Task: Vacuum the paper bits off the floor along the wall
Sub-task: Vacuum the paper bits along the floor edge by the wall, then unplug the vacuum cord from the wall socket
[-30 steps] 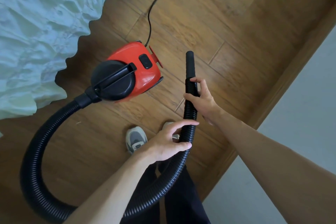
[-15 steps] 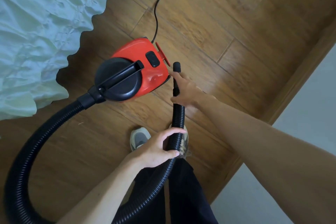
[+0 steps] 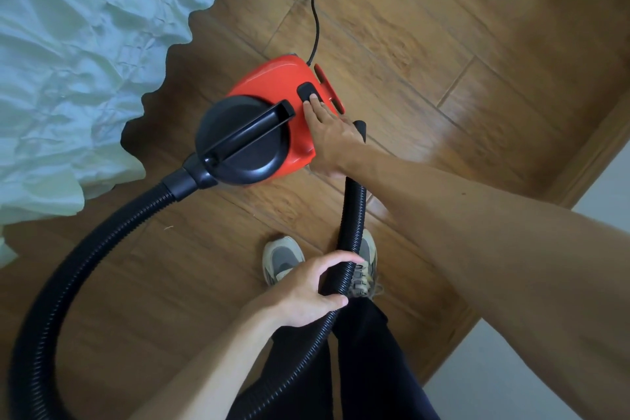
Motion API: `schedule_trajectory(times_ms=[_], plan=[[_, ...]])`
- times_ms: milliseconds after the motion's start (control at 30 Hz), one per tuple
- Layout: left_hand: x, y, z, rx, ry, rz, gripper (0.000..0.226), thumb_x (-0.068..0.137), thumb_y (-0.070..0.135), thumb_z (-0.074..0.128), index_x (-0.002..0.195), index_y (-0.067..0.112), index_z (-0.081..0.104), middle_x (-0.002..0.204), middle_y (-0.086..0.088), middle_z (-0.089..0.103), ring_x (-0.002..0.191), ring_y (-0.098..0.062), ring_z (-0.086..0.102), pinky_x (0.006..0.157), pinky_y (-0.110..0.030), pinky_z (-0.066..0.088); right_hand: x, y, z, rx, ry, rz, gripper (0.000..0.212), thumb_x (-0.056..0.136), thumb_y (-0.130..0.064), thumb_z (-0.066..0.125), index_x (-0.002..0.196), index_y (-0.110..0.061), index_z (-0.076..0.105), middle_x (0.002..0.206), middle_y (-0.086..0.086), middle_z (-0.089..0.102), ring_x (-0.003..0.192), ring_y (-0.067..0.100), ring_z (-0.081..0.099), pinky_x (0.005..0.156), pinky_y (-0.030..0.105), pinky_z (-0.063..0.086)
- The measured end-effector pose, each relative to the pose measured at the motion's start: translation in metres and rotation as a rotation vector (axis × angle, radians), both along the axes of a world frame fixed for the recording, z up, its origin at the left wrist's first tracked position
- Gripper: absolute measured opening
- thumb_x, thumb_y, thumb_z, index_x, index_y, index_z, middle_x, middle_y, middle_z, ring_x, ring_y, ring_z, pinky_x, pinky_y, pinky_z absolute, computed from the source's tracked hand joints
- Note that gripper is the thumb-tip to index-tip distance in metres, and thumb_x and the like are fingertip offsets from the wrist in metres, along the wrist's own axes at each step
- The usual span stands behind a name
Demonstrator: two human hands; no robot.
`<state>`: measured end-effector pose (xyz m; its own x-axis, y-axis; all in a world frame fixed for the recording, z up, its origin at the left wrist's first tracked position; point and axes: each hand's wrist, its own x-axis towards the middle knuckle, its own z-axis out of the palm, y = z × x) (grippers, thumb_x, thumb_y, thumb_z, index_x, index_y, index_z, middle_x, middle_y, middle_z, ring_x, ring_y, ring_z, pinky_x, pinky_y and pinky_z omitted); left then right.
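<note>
Head view, looking down: a brown plank floor (image 3: pixel 426 27) fills most of the frame, with a crumpled pale green bedspread (image 3: pixel 68 61) hanging over it at the left and a light wall (image 3: pixel 511 378) with a wooden skirting board (image 3: pixel 596 153) running diagonally along the right. The black ribbed hose (image 3: pixel 68 283) leaves the vacuum's lower-left end, sweeps in a wide loop out to the left and bottom edge, then comes back up in front of the person's dark trousers; its last stretch runs nearly straight up the frame and its open nozzle (image 3: pixel 361 128) points away from the person, just beside the vacuum's right flank. The red vacuum cleaner (image 3: pixel 269 85) sits on the floor near the bedspread, well apart from the wall, its long axis diagonal with the hose socket at lower left and the cord end at upper right. The left hand (image 3: pixel 306 290) is wrapped around the hose above two grey shoes (image 3: pixel 281 259). The right hand (image 3: pixel 330 136) lies flat on the red body with straight fingers, one fingertip (image 3: pixel 313 98) on the black button (image 3: pixel 306 90); the hose passes under its wrist. A thin black cord (image 3: pixel 317 20) trails from the vacuum to the top edge
</note>
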<state>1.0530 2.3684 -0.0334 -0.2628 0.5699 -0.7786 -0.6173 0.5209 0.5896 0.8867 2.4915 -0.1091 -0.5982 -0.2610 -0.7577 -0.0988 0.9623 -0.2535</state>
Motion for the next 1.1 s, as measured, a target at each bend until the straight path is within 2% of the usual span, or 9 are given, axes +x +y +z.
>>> schedule_trajectory(times_ms=[100, 200, 333, 433, 567, 633, 733, 900, 1100], plan=[[-0.002, 0.0, 0.003, -0.008, 0.017, -0.025, 0.059, 0.089, 0.014, 0.066, 0.124, 0.058, 0.048, 0.135, 0.023, 0.05, 0.12, 0.0, 0.051, 0.088, -0.008, 0.042, -0.011, 0.003, 0.011, -0.081, -0.038, -0.088, 0.089, 0.086, -0.011, 0.058, 0.158, -0.013, 0.004, 0.165, 0.003, -0.003, 0.151, 0.02, 0.012, 0.118, 0.034, 0.026], [-0.006, 0.003, 0.009, -0.015, 0.022, -0.043, 0.058, 0.09, 0.015, 0.065, 0.125, 0.058, 0.047, 0.135, 0.021, 0.049, 0.118, -0.001, 0.052, 0.083, -0.008, 0.044, -0.016, 0.02, 0.034, -0.21, -0.096, -0.329, 0.079, 0.088, -0.01, 0.054, 0.157, -0.021, 0.017, 0.161, 0.001, 0.022, 0.142, 0.022, 0.032, 0.096, 0.021, 0.032], [-0.006, 0.009, 0.015, -0.022, 0.03, -0.074, 0.057, 0.091, 0.017, 0.064, 0.125, 0.059, 0.046, 0.133, 0.02, 0.049, 0.11, -0.001, 0.055, 0.081, -0.014, 0.049, 0.034, 0.054, 0.04, -0.238, -0.083, -0.517, 0.079, 0.086, -0.017, 0.057, 0.153, -0.034, 0.022, 0.143, 0.01, 0.035, 0.121, 0.03, 0.046, 0.086, 0.027, 0.035], [-0.003, 0.015, 0.017, -0.017, 0.04, -0.091, 0.058, 0.091, 0.017, 0.064, 0.124, 0.061, 0.045, 0.131, 0.022, 0.049, 0.095, 0.004, 0.057, 0.077, -0.016, 0.051, 0.086, 0.081, 0.038, -0.206, -0.141, -0.647, 0.073, 0.087, -0.026, 0.061, 0.15, -0.039, 0.026, 0.129, 0.011, 0.038, 0.113, 0.03, 0.046, 0.091, 0.033, 0.041], [0.008, 0.026, 0.017, 0.001, 0.02, -0.096, 0.06, 0.089, 0.012, 0.065, 0.126, 0.057, 0.048, 0.134, 0.022, 0.05, 0.116, 0.002, 0.052, 0.096, -0.031, 0.052, 0.133, 0.098, 0.046, -0.316, -0.247, -0.879, 0.063, 0.093, -0.028, 0.062, 0.147, -0.04, 0.031, 0.127, 0.006, 0.043, 0.105, 0.021, 0.05, 0.089, 0.031, 0.042], [0.013, 0.03, 0.017, 0.013, 0.022, -0.106, 0.059, 0.09, 0.011, 0.065, 0.126, 0.055, 0.049, 0.133, 0.022, 0.051, 0.116, 0.007, 0.051, 0.096, -0.023, 0.05, 0.147, 0.102, 0.052, -0.402, -0.277, -0.979, 0.061, 0.093, -0.023, 0.064, 0.145, -0.037, 0.036, 0.125, 0.004, 0.051, 0.099, 0.016, 0.057, 0.087, 0.029, 0.05], [0.02, 0.037, 0.017, 0.026, 0.044, -0.145, 0.057, 0.091, 0.014, 0.067, 0.13, 0.051, 0.049, 0.138, 0.024, 0.048, 0.117, 0.018, 0.043, 0.093, -0.006, 0.038, 0.164, 0.109, 0.058, -0.474, -0.338, -1.017, 0.061, 0.092, -0.012, 0.064, 0.144, -0.031, 0.04, 0.116, 0.005, 0.055, 0.085, 0.005, 0.057, 0.063, 0.014, 0.054], [0.034, 0.048, 0.011, -0.011, 0.043, -0.206, 0.058, 0.092, 0.02, 0.067, 0.129, 0.058, 0.045, 0.142, 0.02, 0.046, 0.129, -0.005, 0.045, 0.108, -0.038, 0.043, 0.184, 0.127, 0.053, -0.566, -0.444, -1.201, 0.066, 0.087, 0.0, 0.069, 0.139, -0.03, 0.044, 0.117, 0.013, 0.055, 0.103, 0.031, 0.066, 0.082, 0.046, 0.06], [0.045, 0.066, -0.001, -0.073, 0.087, -0.284, 0.058, 0.095, 0.026, 0.062, 0.132, 0.063, 0.038, 0.148, 0.016, 0.042, 0.132, -0.015, 0.045, 0.107, -0.041, 0.044, 0.203, 0.146, 0.037, -0.622, -0.422, -1.315, 0.065, 0.086, 0.003, 0.07, 0.136, -0.03, 0.046, 0.11, 0.01, 0.055, 0.102, 0.031, 0.066, 0.079, 0.047, 0.061]])
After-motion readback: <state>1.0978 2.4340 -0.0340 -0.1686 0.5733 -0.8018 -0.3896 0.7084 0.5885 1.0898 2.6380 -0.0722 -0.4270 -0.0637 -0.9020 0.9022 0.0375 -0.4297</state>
